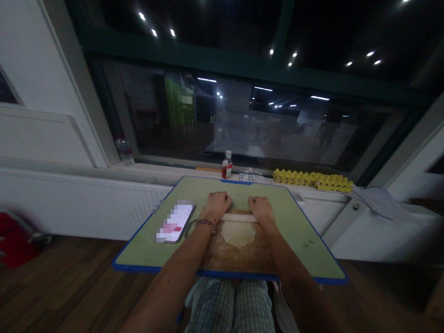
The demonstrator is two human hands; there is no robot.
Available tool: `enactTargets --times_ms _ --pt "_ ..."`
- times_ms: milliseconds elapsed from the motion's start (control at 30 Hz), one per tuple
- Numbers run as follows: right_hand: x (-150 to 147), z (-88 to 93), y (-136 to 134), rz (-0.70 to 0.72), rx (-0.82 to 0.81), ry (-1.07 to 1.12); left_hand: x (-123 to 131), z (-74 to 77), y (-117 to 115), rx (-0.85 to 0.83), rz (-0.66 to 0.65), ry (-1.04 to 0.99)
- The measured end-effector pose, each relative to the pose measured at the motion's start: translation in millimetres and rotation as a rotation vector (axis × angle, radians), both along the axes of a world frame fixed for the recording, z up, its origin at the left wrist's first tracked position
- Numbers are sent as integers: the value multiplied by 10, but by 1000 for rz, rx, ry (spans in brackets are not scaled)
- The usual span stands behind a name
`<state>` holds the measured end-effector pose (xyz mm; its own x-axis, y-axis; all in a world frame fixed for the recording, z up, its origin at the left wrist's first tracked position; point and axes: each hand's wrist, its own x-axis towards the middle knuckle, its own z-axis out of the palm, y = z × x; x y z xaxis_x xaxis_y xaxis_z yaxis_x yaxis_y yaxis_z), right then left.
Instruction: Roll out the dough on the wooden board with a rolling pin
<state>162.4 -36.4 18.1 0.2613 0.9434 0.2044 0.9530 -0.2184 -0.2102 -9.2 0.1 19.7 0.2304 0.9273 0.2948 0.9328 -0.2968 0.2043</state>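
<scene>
A pale rolling pin (238, 217) lies across the far end of a brown wooden board (239, 256). My left hand (218, 204) rests closed over its left end, a beaded bracelet on that wrist. My right hand (260, 208) is closed over its right end. A flat round of dough (238, 233) lies on the board just nearer to me than the pin. The board sits on a green table with a blue rim (305, 231).
A phone (175, 223) lies on the table left of the board. A small red-labelled bottle (226, 165), a yellow egg tray (314, 180) and a plastic bottle (124, 151) stand on the windowsill. A radiator runs below the sill at left.
</scene>
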Motion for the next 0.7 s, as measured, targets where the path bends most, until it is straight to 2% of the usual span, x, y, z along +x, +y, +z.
enactTargets --times_ms 700 --pt "75 -93 269 11 -64 62 26 -30 234 63 -18 31"
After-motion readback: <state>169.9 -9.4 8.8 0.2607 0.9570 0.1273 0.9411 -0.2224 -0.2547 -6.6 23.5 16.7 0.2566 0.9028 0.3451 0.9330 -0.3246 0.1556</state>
